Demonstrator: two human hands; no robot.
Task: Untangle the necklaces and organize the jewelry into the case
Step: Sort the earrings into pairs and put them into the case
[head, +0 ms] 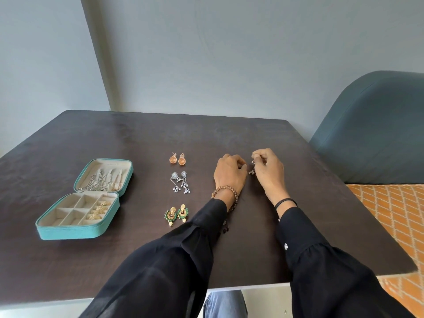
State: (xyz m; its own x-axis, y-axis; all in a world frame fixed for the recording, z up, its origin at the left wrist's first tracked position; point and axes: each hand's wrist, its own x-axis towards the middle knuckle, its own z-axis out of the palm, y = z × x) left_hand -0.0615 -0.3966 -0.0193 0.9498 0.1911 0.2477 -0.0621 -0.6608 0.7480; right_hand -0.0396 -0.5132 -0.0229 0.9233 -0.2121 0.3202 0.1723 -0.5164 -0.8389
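Note:
An open teal jewelry case (57,232) lies at the table's left. Chains hang in its lid (103,180), and gold pieces sit in its right compartments (99,208). Three earring pairs lie in a column mid-table: orange studs (177,159), silver drops (181,184), and green-and-gold ones (176,214). To their right, my right hand (269,173) pinches small dark triangular earrings (252,169) just above the table. My left hand (229,173) sits curled beside them, fingertips at the same pieces; whether it grips them I cannot tell.
The dark table (137,138) ends at a front edge near my lap. A blue-grey padded chair (376,134) stands at the right, beside an orange patterned surface (390,214). A grey wall rises behind the table.

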